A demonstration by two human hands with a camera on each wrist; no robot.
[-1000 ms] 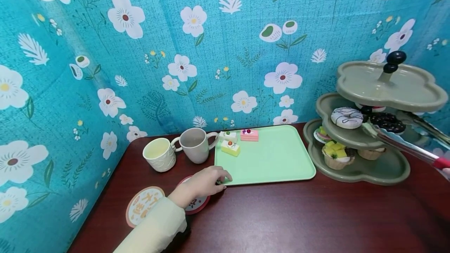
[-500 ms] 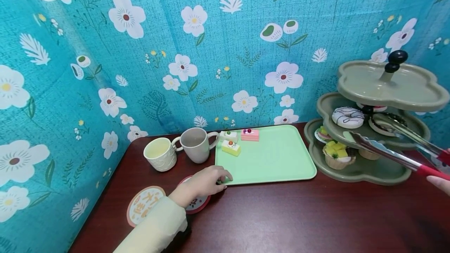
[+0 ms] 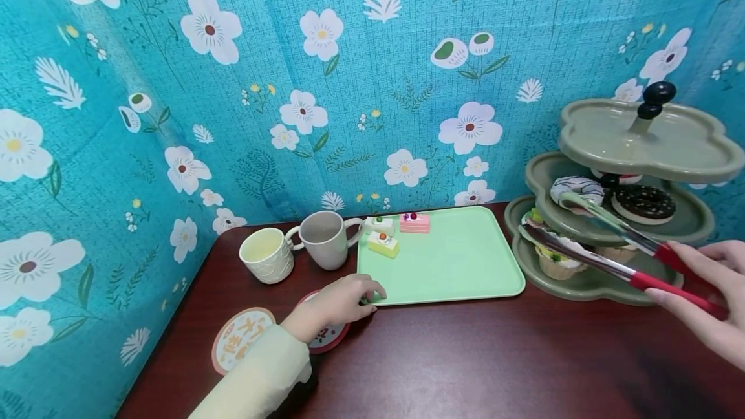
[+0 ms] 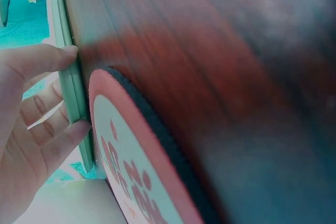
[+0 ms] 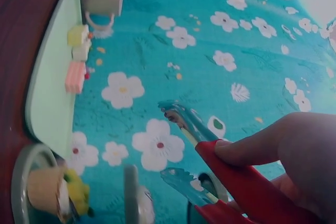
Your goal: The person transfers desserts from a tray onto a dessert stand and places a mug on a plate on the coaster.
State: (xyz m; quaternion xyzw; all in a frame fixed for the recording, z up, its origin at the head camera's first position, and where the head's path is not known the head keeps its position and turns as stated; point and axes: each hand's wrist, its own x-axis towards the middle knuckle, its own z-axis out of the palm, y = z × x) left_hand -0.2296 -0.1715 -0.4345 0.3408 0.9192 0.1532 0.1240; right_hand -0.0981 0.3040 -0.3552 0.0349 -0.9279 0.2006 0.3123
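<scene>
My left hand (image 3: 340,302) holds the front left corner of a pale green tray (image 3: 460,264); in the left wrist view its fingertips (image 4: 67,51) press on the rim. My right hand (image 3: 712,296) grips red-handled metal tongs (image 3: 658,284), whose arms are spread with nothing between their tips. The tongs reach in front of a three-tier stand (image 3: 669,147). On its middle tier lie a white striped donut (image 3: 576,186), partly covered by the tongs, and a dark sprinkled donut (image 3: 644,202). A fruit-topped cupcake (image 3: 555,269) sits on the lowest tier, partly hidden.
On the tray's left end stand a pink cake (image 3: 414,224), a yellow cake (image 3: 384,246) and a white cake (image 3: 381,226). A grey mug (image 3: 326,244) and a cream cup (image 3: 268,257) are beside the tray. Round coasters (image 3: 238,338) lie nearer. A flowered cloth (image 3: 361,83) hangs behind.
The tongs have drawn back from the dark donut, left and toward me, and it now lies flat on the middle tier. My right hand has come into view. The left hand has stayed put.
</scene>
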